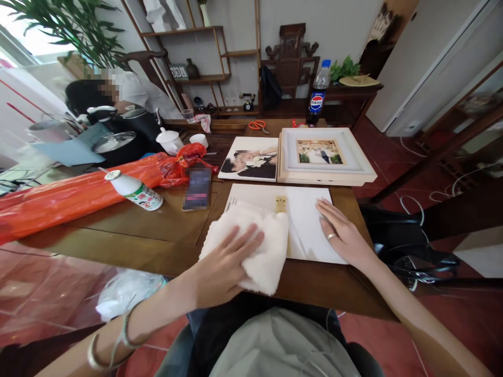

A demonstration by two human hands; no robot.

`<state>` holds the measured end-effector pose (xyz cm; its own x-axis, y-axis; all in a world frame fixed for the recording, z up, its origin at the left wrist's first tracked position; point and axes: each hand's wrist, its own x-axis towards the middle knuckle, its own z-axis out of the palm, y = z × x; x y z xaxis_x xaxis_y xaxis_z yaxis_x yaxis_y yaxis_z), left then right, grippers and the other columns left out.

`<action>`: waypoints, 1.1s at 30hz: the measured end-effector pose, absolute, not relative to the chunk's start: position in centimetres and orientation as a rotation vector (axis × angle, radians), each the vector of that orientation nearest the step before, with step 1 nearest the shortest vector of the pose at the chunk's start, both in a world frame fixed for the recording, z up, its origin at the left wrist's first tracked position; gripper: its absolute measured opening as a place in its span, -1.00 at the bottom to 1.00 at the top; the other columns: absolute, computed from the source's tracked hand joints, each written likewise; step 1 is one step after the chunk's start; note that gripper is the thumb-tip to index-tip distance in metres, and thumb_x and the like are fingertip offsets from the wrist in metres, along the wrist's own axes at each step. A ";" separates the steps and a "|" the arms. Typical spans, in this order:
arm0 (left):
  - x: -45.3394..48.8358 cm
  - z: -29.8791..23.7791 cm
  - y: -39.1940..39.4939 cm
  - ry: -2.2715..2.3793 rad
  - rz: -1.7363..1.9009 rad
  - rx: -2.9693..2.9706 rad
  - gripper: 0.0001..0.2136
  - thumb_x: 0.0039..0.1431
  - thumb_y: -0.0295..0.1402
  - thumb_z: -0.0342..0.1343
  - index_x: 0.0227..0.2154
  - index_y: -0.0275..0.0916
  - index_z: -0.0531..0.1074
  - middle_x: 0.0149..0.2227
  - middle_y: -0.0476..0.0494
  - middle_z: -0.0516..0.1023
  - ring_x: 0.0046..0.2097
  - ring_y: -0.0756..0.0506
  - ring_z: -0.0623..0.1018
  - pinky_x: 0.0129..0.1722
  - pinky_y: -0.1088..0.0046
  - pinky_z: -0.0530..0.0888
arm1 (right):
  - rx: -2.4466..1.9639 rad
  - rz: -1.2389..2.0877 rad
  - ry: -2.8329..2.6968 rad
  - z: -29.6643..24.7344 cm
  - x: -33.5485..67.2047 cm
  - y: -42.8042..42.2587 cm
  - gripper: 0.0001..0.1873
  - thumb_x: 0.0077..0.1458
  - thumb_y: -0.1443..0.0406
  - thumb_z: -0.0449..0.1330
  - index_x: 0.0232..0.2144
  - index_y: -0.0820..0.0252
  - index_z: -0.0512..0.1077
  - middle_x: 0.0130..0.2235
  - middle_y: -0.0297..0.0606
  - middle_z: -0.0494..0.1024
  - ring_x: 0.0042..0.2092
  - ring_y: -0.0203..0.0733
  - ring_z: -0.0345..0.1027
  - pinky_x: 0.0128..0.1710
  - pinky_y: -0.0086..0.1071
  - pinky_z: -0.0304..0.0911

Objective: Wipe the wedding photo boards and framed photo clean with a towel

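My left hand holds a folded, fluffy white cloth pressed onto a flat white panel, its fingers slightly apart on top. The cloth covers the panel's left front part and hangs over the table's front edge. A small yellowish plate with dark dots shows on the panel. My right hand, with a ring on one finger, lies open and flat on the panel's right side. Behind the panel are a printed photo panel and a white framed picture resting on a pale box-like base.
On the wooden table are a phone, a tipped white spray can, a long red plastic-wrapped bundle, orange-handled scissors and a cola bottle. A white teapot stands farther back. Another person sits at the far left.
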<state>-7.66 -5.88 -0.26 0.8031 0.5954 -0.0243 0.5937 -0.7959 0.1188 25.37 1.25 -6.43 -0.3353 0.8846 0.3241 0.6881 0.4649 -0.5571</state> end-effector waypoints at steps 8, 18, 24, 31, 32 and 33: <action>-7.8 0.0 -1.1 1.073 -0.001 2.823 -0.81 0.23 -0.41 0.07 -0.21 -0.22 0.58 0.39 -0.24 -0.05 0.39 -0.35 -0.08 0.31 -0.09 -0.02 | -1.300 0.416 -2.128 -6.6 25.4 1.3 -0.51 0.32 0.21 -0.07 0.24 0.21 0.22 0.30 -0.09 0.21 0.34 -0.06 -0.02 0.32 0.01 -0.03; -6.8 -1.5 3.5 1.221 0.031 2.958 -0.78 0.28 -0.33 0.05 -0.29 -0.32 0.57 0.37 -0.32 0.02 0.38 -0.41 -0.02 0.27 -0.14 0.09 | -1.317 0.433 -2.116 -6.2 25.3 1.2 -0.51 0.32 0.20 -0.07 0.23 0.21 0.24 0.29 -0.11 0.22 0.33 -0.05 -0.01 0.32 0.00 -0.03; -6.1 -1.1 -3.5 1.107 0.098 2.927 -0.85 0.18 -0.48 0.11 -0.42 -0.28 0.58 0.34 -0.24 0.12 0.37 -0.41 -0.02 0.30 -0.12 0.06 | -1.313 0.445 -2.119 -6.2 25.3 1.2 -0.52 0.33 0.21 -0.07 0.23 0.21 0.23 0.30 -0.10 0.21 0.34 -0.06 -0.02 0.33 0.00 -0.04; -6.1 -0.6 -8.6 0.975 0.193 2.874 -0.92 0.09 -0.48 0.20 -0.38 -0.24 0.58 0.35 -0.19 0.10 0.38 -0.40 -0.03 0.32 -0.12 0.02 | -1.289 0.413 -2.137 -6.5 25.5 1.4 -0.51 0.33 0.21 -0.07 0.24 0.22 0.22 0.30 -0.07 0.21 0.34 -0.06 -0.03 0.32 0.01 -0.04; -6.2 -0.5 -7.8 0.989 0.163 2.857 -0.92 0.11 -0.48 0.19 -0.38 -0.23 0.58 0.36 -0.17 0.09 0.38 -0.38 -0.02 0.32 -0.10 0.03 | -1.289 0.415 -2.136 -6.5 25.5 1.4 -0.51 0.33 0.21 -0.07 0.24 0.21 0.22 0.30 -0.08 0.21 0.34 -0.06 -0.03 0.32 0.02 -0.04; -6.4 -0.4 -6.7 1.012 0.131 2.840 -0.90 0.13 -0.48 0.16 -0.38 -0.23 0.58 0.36 -0.16 0.08 0.38 -0.36 -0.01 0.32 -0.08 0.04 | -1.290 0.419 -2.134 -6.5 25.5 1.4 -0.51 0.33 0.21 -0.07 0.24 0.21 0.22 0.30 -0.08 0.21 0.34 -0.06 -0.02 0.32 0.02 -0.04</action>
